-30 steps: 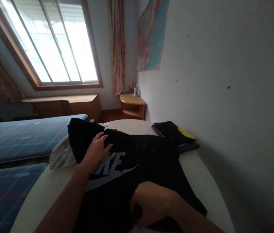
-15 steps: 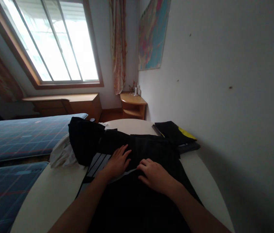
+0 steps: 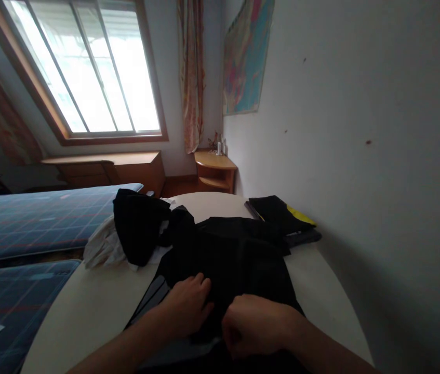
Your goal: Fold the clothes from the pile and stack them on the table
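Observation:
A black garment with grey patches lies over the near half of the table. My left hand is on its left part, beside a grey striped panel, with the fingers curled into the cloth. To the right, my right hand is bent at the wrist and closed in a fist on the same garment. Its fingertips are hidden. A strip of grey cloth shows low between the two hands.
The garment rests on a round cream table. Crumpled black cloth and white cloth lie at its left edge. Folded black-and-yellow clothing sits back right, near the wall. Blue plaid mattresses stand to the left.
Both hands have come nearer to me and their fingers have closed. The garment's grey striped panel is now partly covered, and its cloth at the upper left has bunched up.

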`<state>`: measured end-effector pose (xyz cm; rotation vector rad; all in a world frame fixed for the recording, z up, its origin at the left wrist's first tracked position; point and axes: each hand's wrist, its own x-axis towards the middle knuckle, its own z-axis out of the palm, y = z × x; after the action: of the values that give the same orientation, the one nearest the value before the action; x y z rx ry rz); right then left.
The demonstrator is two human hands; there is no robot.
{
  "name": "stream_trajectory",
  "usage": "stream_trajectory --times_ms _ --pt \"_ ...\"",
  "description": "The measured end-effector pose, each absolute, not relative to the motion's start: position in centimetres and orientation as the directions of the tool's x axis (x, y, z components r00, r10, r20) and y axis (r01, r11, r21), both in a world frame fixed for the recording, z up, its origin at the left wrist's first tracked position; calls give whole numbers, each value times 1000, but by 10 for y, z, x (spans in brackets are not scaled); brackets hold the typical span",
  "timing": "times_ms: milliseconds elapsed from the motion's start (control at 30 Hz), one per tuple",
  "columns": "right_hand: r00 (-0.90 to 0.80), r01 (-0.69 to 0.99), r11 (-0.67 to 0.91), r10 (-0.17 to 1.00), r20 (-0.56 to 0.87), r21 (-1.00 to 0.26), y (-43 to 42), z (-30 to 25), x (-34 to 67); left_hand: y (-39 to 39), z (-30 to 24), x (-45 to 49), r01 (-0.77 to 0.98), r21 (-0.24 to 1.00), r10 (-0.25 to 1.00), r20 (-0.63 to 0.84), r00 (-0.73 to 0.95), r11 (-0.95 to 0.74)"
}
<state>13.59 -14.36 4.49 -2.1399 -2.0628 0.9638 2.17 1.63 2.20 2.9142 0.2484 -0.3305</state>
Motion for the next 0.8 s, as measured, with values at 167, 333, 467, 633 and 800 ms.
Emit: stream_trajectory --times_ms 167,333,467,633,800 --pt "-227 829 -11 907 -354 -560 -150 47 142 33 52 20 157 396 -1 -370 929 -905" --pt "141 904 -139 990 -25 -404 -137 43 179 62 32 55 234 243 253 53 966 -942" --pt "263 907 -252 965 -14 -337 -137 33 193 69 9 67 337 97 345 76 936 -937" --pt "222 888 -245 969 -104 -389 -148 35 188 61 14 60 419 46 416 -61 907 -907" --pt "133 864 -228 963 -234 -450 -141 51 188 62 38 63 425 118 415 -101 904 -897"
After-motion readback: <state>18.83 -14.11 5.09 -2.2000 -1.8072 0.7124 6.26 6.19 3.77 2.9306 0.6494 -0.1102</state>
